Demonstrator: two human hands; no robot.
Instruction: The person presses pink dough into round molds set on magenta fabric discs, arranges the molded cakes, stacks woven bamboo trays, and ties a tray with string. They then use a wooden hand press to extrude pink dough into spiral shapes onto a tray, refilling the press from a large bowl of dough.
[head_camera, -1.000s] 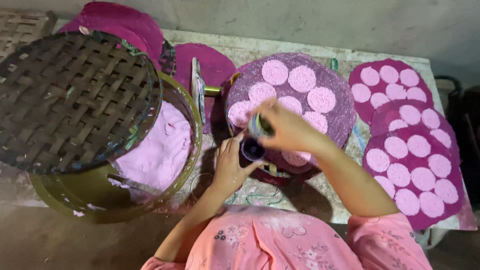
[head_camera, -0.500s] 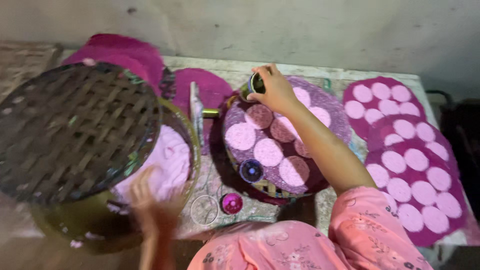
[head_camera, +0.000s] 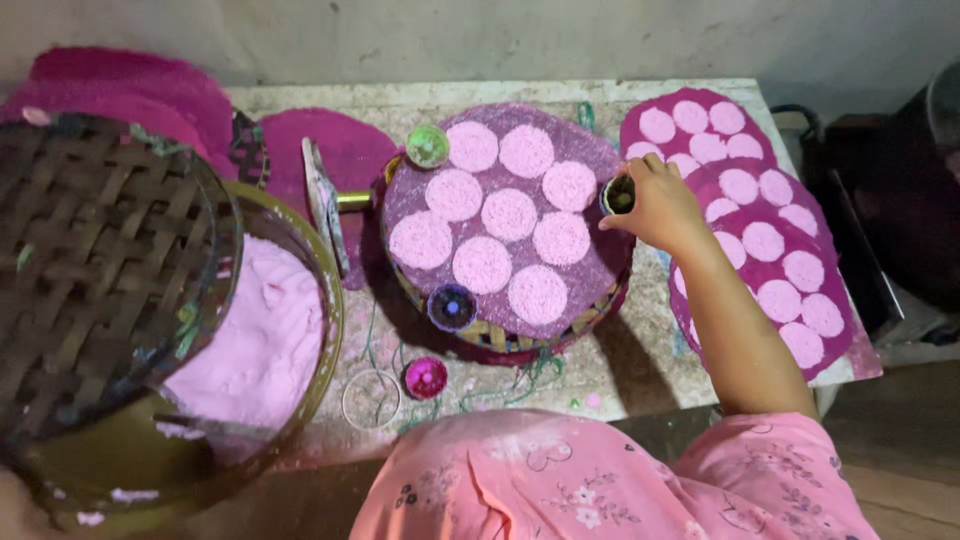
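Observation:
My right hand (head_camera: 660, 205) is closed on a small dark cup (head_camera: 620, 195) at the right edge of a round purple mat (head_camera: 600, 270). Several pale pink discs (head_camera: 510, 215) lie on that mat. A small green cup (head_camera: 428, 145) rests at the mat's far left edge, and a small purple cup (head_camera: 452, 306) at its near left edge. On the table in front lies a small magenta cup (head_camera: 426, 377). My left hand is out of sight.
A big brass bowl (head_camera: 335, 300) of pink dough (head_camera: 260, 340) stands at the left, half covered by a woven basket lid (head_camera: 90, 270). Magenta mats with pink discs (head_camera: 760, 240) overlap at the right. A thin ring (head_camera: 371, 399) lies by the bowl.
My right hand has carried the small cup from the mat's far edge to its right edge. My left hand, over the bowl before, has dropped out of view.

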